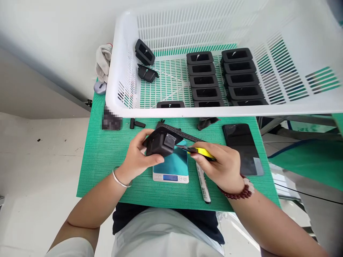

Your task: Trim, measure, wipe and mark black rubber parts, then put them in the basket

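Note:
My left hand (139, 153) grips a black plastic housing (158, 144) above a small digital scale (171, 167), thumb along its lower side and fingers behind it. My right hand (221, 162) is closed round a yellow and black utility knife (202, 152). The blade points left and its tip is at or close to the housing's right side; whether it touches I cannot tell. Behind the housing lies a dark caliper (187, 135), partly covered by it. A white marker (203, 184) rests on the green mat just right of the scale.
A large white slotted basket (150, 111) spans the back, holding two columns of similar black housings (205, 81) and a few loose ones at left. A dark tablet or phone (241, 146) lies at right. Small black pieces (136, 123), a cloth (103, 62) and a mouse (100, 87) are at left.

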{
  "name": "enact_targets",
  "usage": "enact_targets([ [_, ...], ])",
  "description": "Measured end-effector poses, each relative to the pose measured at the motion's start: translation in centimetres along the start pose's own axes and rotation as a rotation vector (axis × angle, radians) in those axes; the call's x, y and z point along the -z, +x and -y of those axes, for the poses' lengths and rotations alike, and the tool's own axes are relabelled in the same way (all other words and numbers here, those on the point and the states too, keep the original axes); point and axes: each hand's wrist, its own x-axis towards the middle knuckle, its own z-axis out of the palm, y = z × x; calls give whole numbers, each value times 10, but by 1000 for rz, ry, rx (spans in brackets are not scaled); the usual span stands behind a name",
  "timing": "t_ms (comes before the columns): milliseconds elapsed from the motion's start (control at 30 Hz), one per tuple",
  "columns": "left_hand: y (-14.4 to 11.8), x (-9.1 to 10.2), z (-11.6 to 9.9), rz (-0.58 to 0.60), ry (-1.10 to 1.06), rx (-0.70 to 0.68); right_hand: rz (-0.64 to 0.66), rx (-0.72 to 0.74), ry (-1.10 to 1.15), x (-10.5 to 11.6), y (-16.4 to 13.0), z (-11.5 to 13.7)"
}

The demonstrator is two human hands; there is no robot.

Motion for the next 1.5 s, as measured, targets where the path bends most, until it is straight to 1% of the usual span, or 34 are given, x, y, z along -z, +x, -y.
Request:
enact_targets([
  [133,-1,-5,-5,189,18,-15,22,-30,3,-1,-1,-1],
  [200,-2,-7,-6,223,44,-38,14,-75,-5,0,-1,-2],
  [267,-2,-8,-7,210,77,-53,-2,-111,-7,1,-1,-2],
  [367,-2,-7,-7,199,129,-65,32,-74,38,2,0,0],
  [433,-1,-7,-7,214,176,-81,61,-47,60,2,1,1],
  [500,-1,-7,-7,249,198,-86,52,-56,48,1,1,1],
  [567,-1,-7,-8,269,204,-87,32,-65,34,1,1,1],
  [733,-1,-7,-8,239,220,-92,71,-38,48,1,-1,-1],
  [833,-1,-7,-7,271,194,-61,36,-48,20,1,-1,-1],
  [967,0,-6,-6,249,189,-95,89,-12,57,2,0,-1],
  [1100,0,-6,-8,253,214,-21,41,-34,28,2,2,-2],
  [1167,0,-6,-10,245,234,-4,71,-35,58,3,2,-3],
  [1233,0,-7,-10,233,243,-32,131,-41,96,3,1,-4],
  [1267,0,-7,-10,233,239,-38,137,-50,95,3,1,-5],
  [1400,0,-7,-11,237,230,-3,60,-62,33,3,1,-6],
  [1500,0,-7,-11,225,268,-43,104,-31,70,3,2,-6],
])
